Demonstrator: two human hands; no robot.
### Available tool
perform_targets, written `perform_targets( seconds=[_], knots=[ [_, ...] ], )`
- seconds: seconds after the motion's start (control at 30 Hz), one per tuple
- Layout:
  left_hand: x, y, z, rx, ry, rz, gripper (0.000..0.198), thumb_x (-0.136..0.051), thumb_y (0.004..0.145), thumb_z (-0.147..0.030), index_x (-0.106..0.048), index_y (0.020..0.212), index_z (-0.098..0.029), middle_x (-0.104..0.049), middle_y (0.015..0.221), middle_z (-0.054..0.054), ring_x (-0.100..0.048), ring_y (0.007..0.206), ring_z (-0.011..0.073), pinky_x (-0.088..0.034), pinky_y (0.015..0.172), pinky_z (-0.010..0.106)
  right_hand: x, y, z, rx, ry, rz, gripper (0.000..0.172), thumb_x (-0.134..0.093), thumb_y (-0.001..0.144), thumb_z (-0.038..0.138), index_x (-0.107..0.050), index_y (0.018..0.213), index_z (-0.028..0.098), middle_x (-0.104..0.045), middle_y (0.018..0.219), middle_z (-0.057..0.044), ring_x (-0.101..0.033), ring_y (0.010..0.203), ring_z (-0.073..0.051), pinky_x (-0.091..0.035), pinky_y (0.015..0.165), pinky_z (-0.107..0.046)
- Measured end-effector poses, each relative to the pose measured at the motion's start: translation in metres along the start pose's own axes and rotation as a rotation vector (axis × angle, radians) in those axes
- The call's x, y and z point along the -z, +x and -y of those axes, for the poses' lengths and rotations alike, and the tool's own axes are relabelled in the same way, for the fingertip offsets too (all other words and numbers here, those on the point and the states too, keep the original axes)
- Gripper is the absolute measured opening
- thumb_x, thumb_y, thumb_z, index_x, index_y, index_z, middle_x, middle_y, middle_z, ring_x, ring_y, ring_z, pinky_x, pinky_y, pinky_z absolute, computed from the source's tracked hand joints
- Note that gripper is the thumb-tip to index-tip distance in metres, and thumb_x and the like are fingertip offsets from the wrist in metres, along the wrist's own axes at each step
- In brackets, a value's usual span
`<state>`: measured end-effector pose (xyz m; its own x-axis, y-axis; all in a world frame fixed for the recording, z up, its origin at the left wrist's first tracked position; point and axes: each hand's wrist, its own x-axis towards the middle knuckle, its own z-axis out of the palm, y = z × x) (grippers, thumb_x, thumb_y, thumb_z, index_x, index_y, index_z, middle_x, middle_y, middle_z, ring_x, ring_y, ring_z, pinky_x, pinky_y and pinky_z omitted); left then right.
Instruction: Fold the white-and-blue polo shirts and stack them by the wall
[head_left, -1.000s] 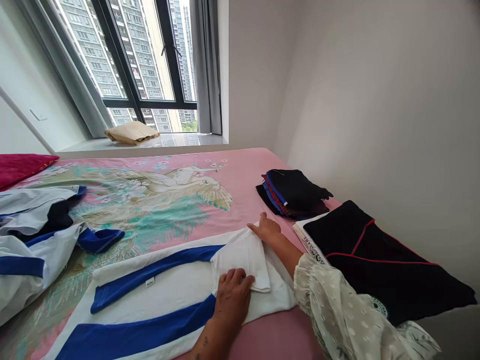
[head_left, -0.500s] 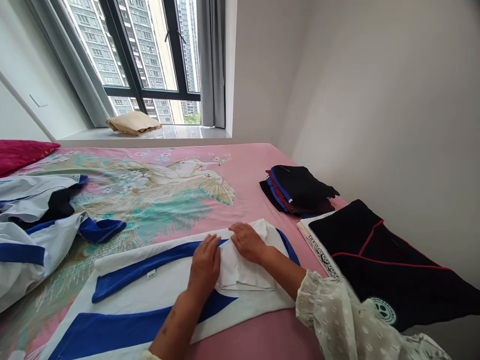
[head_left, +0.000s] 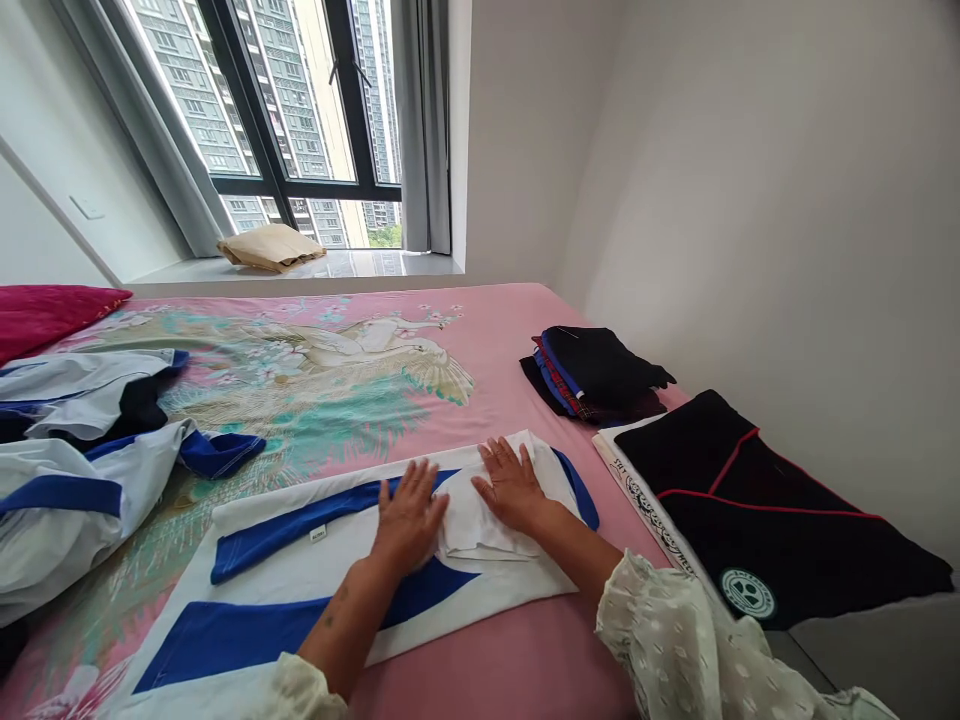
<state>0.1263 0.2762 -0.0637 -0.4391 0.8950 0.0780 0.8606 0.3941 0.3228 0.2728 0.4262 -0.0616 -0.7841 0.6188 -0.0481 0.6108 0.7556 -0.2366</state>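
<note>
A white and blue shirt (head_left: 259,590) lies partly folded on the bed, with a small tag (head_left: 319,534) showing on it. Its white sleeve (head_left: 480,535) is folded inward near the right end. My left hand (head_left: 411,515) rests flat on the shirt at the sleeve's left side, fingers spread. Palm down, my right hand (head_left: 512,487) presses on the upper part of the sleeve, its fingers also apart. Neither hand grips the cloth.
Folded dark clothes (head_left: 600,370) are stacked at the back right. Nearer, a black garment with red piping (head_left: 757,510) lies over white ones. Rumpled white and blue clothes (head_left: 67,500) and a red pillow (head_left: 52,318) are at left. A beige bundle (head_left: 270,247) sits on the windowsill.
Both hands have flattened and spread their fingers on the shirt. The right hand has shifted slightly right, and the view has moved a little.
</note>
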Motion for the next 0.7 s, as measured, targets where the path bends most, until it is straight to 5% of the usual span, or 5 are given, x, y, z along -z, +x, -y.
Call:
perform_targets(
  seconds=[0.1, 0.2, 0.53, 0.7],
  knots=[
    [-0.006, -0.020, -0.013, -0.220, 0.064, 0.092, 0.061, -0.042, 0.087, -0.050, -0.031, 0.143, -0.031, -0.028, 0.152, 0.005, -0.019, 0.142, 0.0265, -0.003, 0.112, 0.059, -0.008, -0.016, 0.001, 0.038, 0.026, 0.044, 0.078, -0.024, 0.087, 0.068, -0.021, 0.148, 0.019, -0.012, 0.156, -0.010, 0.000, 0.143, -0.025, 0.009, 0.111, -0.050],
    [-0.008, -0.029, -0.014, -0.201, 0.062, 0.187, 0.069, -0.048, 0.082, -0.053, -0.027, 0.144, -0.030, -0.022, 0.154, 0.005, -0.015, 0.142, 0.0293, -0.009, 0.110, 0.062, -0.013, -0.023, -0.004, -0.020, 0.033, 0.046, 0.092, -0.027, 0.080, 0.076, -0.019, 0.148, 0.015, -0.009, 0.155, -0.015, 0.002, 0.143, -0.028, 0.010, 0.110, -0.052],
    [-0.014, -0.028, -0.013, -0.115, 0.083, 0.080, 0.061, -0.038, 0.088, -0.053, -0.031, 0.143, -0.028, -0.024, 0.154, 0.008, -0.022, 0.141, 0.0266, -0.010, 0.111, 0.059, -0.022, -0.029, 0.007, -0.120, 0.009, -0.034, 0.088, -0.022, 0.081, 0.077, -0.021, 0.148, 0.020, -0.010, 0.156, -0.013, 0.000, 0.142, -0.031, 0.005, 0.109, -0.056],
    [0.009, -0.068, 0.025, -0.059, 0.141, -0.122, 0.051, -0.033, 0.093, -0.043, -0.035, 0.141, -0.027, -0.028, 0.152, 0.009, -0.024, 0.140, 0.0244, -0.008, 0.113, 0.056, -0.024, -0.056, 0.010, -0.076, -0.016, -0.110, 0.080, -0.026, 0.085, 0.071, -0.021, 0.148, 0.022, -0.008, 0.156, -0.010, 0.002, 0.143, -0.028, 0.007, 0.110, -0.056]
  ],
)
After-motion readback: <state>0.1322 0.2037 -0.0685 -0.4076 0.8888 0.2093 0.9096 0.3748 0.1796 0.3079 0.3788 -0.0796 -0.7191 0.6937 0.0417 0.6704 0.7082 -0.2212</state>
